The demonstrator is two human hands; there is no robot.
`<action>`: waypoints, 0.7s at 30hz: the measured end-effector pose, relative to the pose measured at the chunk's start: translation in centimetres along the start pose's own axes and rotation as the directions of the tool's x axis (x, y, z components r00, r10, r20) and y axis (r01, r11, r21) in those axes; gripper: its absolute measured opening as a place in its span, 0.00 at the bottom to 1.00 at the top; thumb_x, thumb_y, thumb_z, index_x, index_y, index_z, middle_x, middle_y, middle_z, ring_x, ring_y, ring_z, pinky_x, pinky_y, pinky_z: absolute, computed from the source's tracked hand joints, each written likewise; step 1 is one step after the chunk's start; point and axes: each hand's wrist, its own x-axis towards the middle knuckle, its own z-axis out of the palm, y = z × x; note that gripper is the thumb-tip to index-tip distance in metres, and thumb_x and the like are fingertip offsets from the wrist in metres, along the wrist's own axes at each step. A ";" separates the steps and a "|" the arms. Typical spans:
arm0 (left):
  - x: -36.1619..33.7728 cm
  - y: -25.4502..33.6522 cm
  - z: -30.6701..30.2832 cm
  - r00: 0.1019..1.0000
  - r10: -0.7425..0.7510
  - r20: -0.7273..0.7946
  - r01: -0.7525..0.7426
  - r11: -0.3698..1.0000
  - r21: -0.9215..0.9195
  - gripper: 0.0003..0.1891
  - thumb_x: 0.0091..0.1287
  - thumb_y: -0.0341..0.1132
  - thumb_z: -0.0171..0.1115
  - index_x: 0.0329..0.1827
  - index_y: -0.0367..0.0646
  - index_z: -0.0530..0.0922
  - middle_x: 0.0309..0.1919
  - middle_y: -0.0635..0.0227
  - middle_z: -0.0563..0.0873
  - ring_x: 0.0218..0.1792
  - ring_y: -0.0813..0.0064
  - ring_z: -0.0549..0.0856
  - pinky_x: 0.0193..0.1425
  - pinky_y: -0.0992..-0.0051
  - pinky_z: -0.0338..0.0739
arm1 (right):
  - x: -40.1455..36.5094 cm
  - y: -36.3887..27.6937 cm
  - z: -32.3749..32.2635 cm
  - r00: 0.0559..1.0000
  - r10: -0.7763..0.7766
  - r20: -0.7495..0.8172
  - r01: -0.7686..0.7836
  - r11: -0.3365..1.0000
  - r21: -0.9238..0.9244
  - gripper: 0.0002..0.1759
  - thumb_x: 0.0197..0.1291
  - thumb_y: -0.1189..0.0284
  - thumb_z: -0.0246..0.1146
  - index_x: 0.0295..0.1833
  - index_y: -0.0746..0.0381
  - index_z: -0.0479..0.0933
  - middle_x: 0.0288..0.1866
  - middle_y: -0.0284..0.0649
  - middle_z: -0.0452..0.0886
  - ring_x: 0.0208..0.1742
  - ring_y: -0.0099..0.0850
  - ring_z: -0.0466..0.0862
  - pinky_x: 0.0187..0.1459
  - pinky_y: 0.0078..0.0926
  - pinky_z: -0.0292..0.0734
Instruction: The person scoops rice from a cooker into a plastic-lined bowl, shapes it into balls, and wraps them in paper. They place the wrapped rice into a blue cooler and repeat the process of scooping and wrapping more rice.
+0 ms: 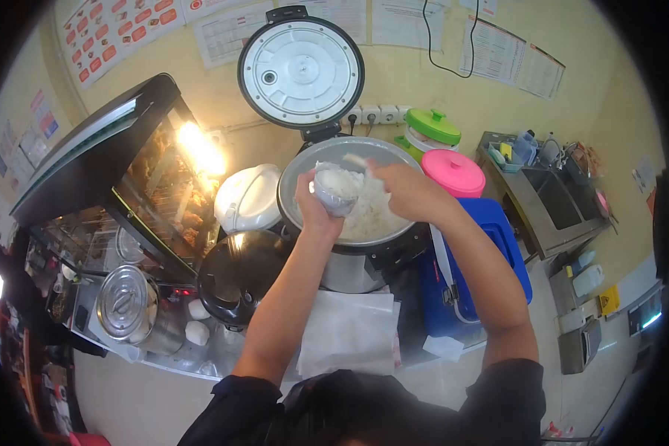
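Observation:
My left hand [314, 209] is wrapped around a small bowl [334, 204] heaped with white rice, above a big open rice cooker [291, 215]. Closed around the handle of a pale rice paddle [355, 160], my right hand [409, 193] is over the cooker's right side. The paddle's other end is hard to make out beside the rice. More cooked rice [373, 215] lies inside the pot. The cooker's round lid [302, 70] stands raised behind it.
At left are a lit display case [145, 186], a dark round pot [244, 279] and a lidded steel pot [126, 305]. White paper sheets [347, 334] lie in front of the cooker. A blue cooler box [498, 253] and pink-lidded container [453, 173] stand at right.

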 end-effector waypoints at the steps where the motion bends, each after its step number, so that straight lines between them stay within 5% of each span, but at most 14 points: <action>1: -0.3 -0.3 0.4 1.000 0.026 -0.004 -0.026 1.000 -0.011 0.23 0.65 0.49 0.54 0.57 0.43 0.76 0.51 0.62 0.83 0.51 0.61 0.82 0.58 0.60 0.77 | 0.4 0.6 1.1 1.000 0.001 -0.010 -0.001 1.000 -0.004 0.42 0.50 0.87 0.52 0.76 0.65 0.60 0.48 0.59 0.80 0.51 0.54 0.81 0.53 0.43 0.76; 3: -0.8 -1.6 0.5 0.996 0.092 -0.021 -0.091 0.995 0.025 0.22 0.64 0.49 0.55 0.56 0.46 0.75 0.49 0.64 0.82 0.50 0.64 0.82 0.56 0.63 0.76 | 1.5 2.2 4.4 0.999 0.010 -0.037 -0.010 1.000 0.002 0.40 0.50 0.85 0.53 0.74 0.70 0.60 0.48 0.62 0.81 0.53 0.55 0.81 0.54 0.43 0.75; 6: -0.8 -3.4 0.5 0.976 0.217 -0.011 -0.215 0.970 0.115 0.17 0.65 0.46 0.56 0.54 0.50 0.73 0.46 0.68 0.80 0.50 0.69 0.81 0.52 0.68 0.76 | -0.1 -3.6 4.4 0.977 0.211 -0.010 -0.211 0.977 0.031 0.37 0.51 0.83 0.54 0.71 0.74 0.63 0.50 0.66 0.80 0.54 0.57 0.81 0.56 0.45 0.74; 9: -1.9 -2.9 0.3 0.996 0.066 0.053 -0.068 0.997 0.031 0.18 0.65 0.47 0.56 0.53 0.48 0.73 0.45 0.68 0.81 0.48 0.69 0.82 0.52 0.68 0.76 | -1.0 -4.6 4.8 0.985 0.169 -0.017 -0.166 0.980 0.107 0.35 0.51 0.81 0.55 0.70 0.77 0.63 0.51 0.66 0.80 0.55 0.56 0.81 0.56 0.46 0.75; 12: -2.9 -2.1 1.2 0.993 0.116 0.022 -0.117 0.988 0.098 0.18 0.65 0.48 0.55 0.51 0.47 0.75 0.42 0.67 0.82 0.46 0.68 0.84 0.51 0.68 0.77 | -2.1 -3.7 3.3 0.999 0.035 -0.037 -0.035 0.999 -0.001 0.36 0.52 0.82 0.55 0.71 0.73 0.64 0.53 0.65 0.80 0.54 0.56 0.81 0.54 0.44 0.76; 15: -3.5 -1.1 2.2 0.996 0.084 -0.034 -0.075 0.976 0.203 0.19 0.64 0.49 0.56 0.50 0.46 0.76 0.40 0.66 0.83 0.44 0.66 0.85 0.50 0.66 0.79 | -2.2 -1.4 0.9 0.967 -0.028 -0.253 -0.024 0.979 -0.200 0.36 0.55 0.83 0.54 0.73 0.63 0.65 0.51 0.60 0.81 0.51 0.52 0.83 0.49 0.43 0.79; 18: -4.9 -0.1 3.5 0.996 0.021 -0.082 0.008 0.939 0.344 0.19 0.63 0.48 0.57 0.49 0.46 0.77 0.40 0.64 0.84 0.44 0.66 0.86 0.48 0.65 0.80 | -1.8 -1.6 -0.1 0.927 -0.207 -0.314 0.025 0.867 -0.498 0.34 0.59 0.81 0.53 0.73 0.52 0.67 0.49 0.53 0.80 0.46 0.47 0.84 0.45 0.42 0.80; 21: -4.6 0.5 3.2 0.996 0.045 -0.080 -0.011 0.924 0.382 0.20 0.62 0.48 0.58 0.50 0.45 0.78 0.41 0.63 0.84 0.43 0.65 0.86 0.48 0.64 0.80 | -1.2 -0.8 0.6 0.935 -0.265 -0.236 0.063 0.779 -0.624 0.32 0.63 0.79 0.53 0.72 0.48 0.69 0.47 0.49 0.78 0.43 0.44 0.84 0.43 0.42 0.80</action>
